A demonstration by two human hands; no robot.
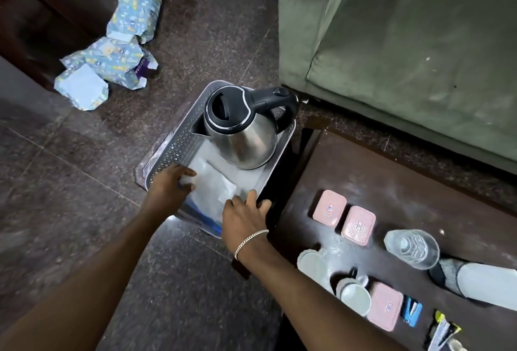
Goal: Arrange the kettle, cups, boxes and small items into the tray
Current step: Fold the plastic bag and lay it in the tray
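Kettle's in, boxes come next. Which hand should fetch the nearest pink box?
Right. The right hand rests on the tray's near edge on the table side, closest to the pink box. The left hand is at the tray's far side, on a white cloth, and would have to cross over.

Both forearms are bare, and a silver chain bracelet (249, 241) circles the right wrist

Tray (179, 138): holds the kettle (243, 129) at its far end and a white sheet (215, 185).
My left hand (170, 185): on the near-left rim, fingers curled.
My right hand (243, 216): on the near-right corner, bracelet (249, 241) at the wrist.
Table (391, 199): three pink boxes (358, 224), a glass (414, 247), a cup (355, 299).
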